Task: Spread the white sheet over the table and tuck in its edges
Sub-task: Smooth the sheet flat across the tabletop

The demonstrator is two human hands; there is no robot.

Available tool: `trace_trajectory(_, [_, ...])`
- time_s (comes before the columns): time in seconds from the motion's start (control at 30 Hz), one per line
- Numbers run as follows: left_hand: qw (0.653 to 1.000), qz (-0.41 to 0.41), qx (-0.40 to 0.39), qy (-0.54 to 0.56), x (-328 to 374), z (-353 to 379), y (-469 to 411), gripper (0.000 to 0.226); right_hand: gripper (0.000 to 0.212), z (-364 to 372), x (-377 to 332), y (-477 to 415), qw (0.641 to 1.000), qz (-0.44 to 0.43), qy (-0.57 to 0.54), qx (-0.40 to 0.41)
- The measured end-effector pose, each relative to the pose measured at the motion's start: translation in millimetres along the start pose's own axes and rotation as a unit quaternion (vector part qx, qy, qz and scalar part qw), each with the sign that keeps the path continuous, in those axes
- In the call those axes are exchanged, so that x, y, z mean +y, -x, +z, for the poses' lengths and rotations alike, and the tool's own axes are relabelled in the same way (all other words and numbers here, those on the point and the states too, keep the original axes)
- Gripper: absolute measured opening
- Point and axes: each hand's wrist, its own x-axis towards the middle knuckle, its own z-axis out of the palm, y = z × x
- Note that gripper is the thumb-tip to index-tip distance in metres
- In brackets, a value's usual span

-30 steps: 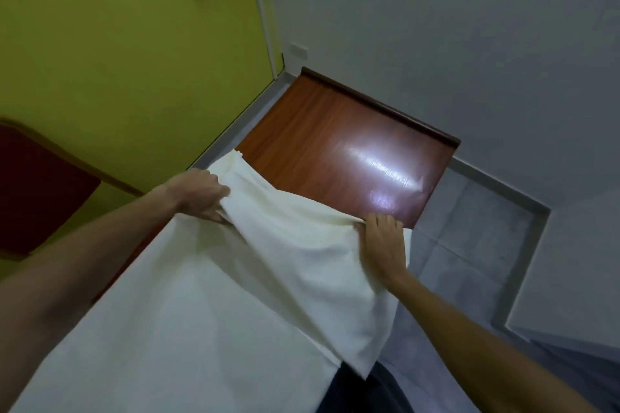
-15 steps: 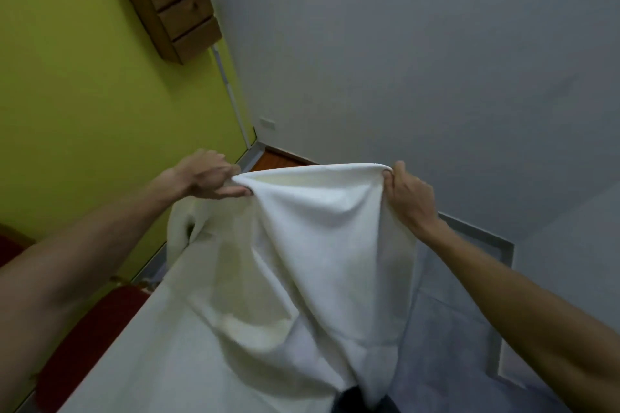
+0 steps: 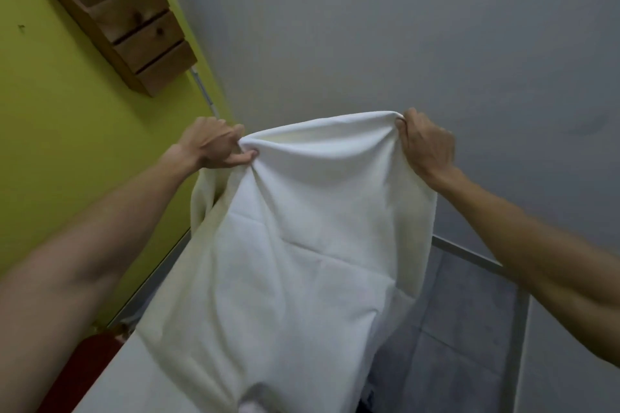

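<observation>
So both hands are up in the air here, left hand and right hand each pinched closed on a top corner of the white sheet, level with each other below the wooden drawer box on the wall. The held edge runs side to side and the rest hangs down toward the person. The table's hidden under the cloth, so I'd guess it's a forward throw, neither hand leading.
</observation>
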Motion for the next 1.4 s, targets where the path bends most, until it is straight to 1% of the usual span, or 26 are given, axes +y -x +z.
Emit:
trace_trajectory(0.1, [1.000, 0.000, 0.010, -0.005, 5.1, 16.8, -41.2, 0.063, 0.029, 19.4, 20.8, -21.6, 0.999, 0.020, 0.018, -0.026])
trace_trajectory(0.17, [1.000, 0.004, -0.021, 0.004, 12.0, 34.0, -58.3, 0.071, 0.027, 31.6, 30.4, -26.1, 0.995, 0.038, 0.034, -0.085])
trace_trajectory(0.23, [0.997, 0.003, -0.071, 0.026, 20.3, 53.5, -65.6, 0.085, 0.034, 45.2, 37.1, -22.3, 0.986, 0.054, 0.040, -0.155])
trace_trajectory(0.3, [0.991, -0.012, -0.121, 0.063, 29.0, 66.3, -65.4, 0.092, 0.045, 56.4, 41.3, -13.9, 0.976, 0.067, 0.012, -0.205])
trace_trajectory(0.4, [0.980, -0.024, -0.170, 0.099, 38.7, 81.1, -60.1, 0.089, 0.052, 72.9, 42.1, 3.4, 0.963, 0.076, -0.040, -0.255])
trace_trajectory(0.5, [0.969, -0.038, -0.210, 0.120, 46.7, 93.9, -47.5, 0.090, 0.055, 83.8, 36.4, 18.8, 0.948, 0.076, -0.052, -0.306])
trace_trajectory(0.63, [0.953, -0.067, -0.251, 0.156, 65.1, 106.3, -23.0, 0.081, 0.055, 96.3, 21.2, 43.8, 0.928, 0.073, -0.083, -0.356])
trace_trajectory(0.67, [0.950, -0.072, -0.255, 0.163, 70.0, 108.2, -14.9, 0.082, 0.055, 99.2, 16.9, 50.4, 0.923, 0.072, -0.091, -0.367])
trace_trajectory(0.77, [0.941, -0.098, -0.260, 0.194, 84.6, 113.1, 14.0, 0.095, 0.057, 103.6, -1.2, 69.1, 0.908, 0.060, -0.114, -0.398])
trace_trajectory(0.87, [0.927, -0.136, -0.270, 0.223, 102.1, 120.4, 56.0, 0.100, 0.058, 103.2, -22.0, 83.6, 0.900, 0.029, -0.123, -0.417])
trace_trajectory(0.97, [0.906, -0.183, -0.294, 0.245, 121.4, 121.8, 117.1, 0.101, 0.061, 101.8, -46.6, 97.5, 0.885, -0.016, -0.128, -0.447])
trace_trajectory(1.07, [0.880, -0.246, -0.311, 0.262, 141.7, 111.7, 187.8, 0.102, 0.075, 101.0, -79.7, 112.0, 0.875, -0.078, -0.137, -0.458])
trace_trajectory(1.1, [0.868, -0.274, -0.317, 0.267, 148.8, 106.5, 212.9, 0.100, 0.075, 99.5, -94.5, 116.7, 0.869, -0.100, -0.141, -0.464])
trace_trajectory(1.17, [0.842, -0.333, -0.323, 0.275, 163.6, 96.3, 263.9, 0.090, 0.065, 96.4, -126.9, 127.0, 0.855, -0.150, -0.139, -0.477])
trace_trajectory(1.2, [0.828, -0.364, -0.322, 0.281, 171.7, 89.9, 289.0, 0.089, 0.064, 96.8, -143.4, 134.0, 0.848, -0.176, -0.143, -0.479])
trace_trajectory(1.27, [0.797, -0.422, -0.318, 0.293, 189.3, 76.8, 337.1, 0.094, 0.065, 95.2, -177.3, 149.2, 0.830, -0.228, -0.149, -0.486])
trace_trajectory(1.37, [0.754, -0.491, -0.317, 0.300, 223.3, 57.4, 404.9, 0.085, 0.066, 87.5, -228.4, 178.5, 0.797, -0.299, -0.161, -0.499])
trace_trajectory(1.4, [0.740, -0.511, -0.316, 0.302, 236.3, 51.3, 424.9, 0.086, 0.066, 84.6, -244.9, 189.7, 0.786, -0.323, -0.161, -0.502])
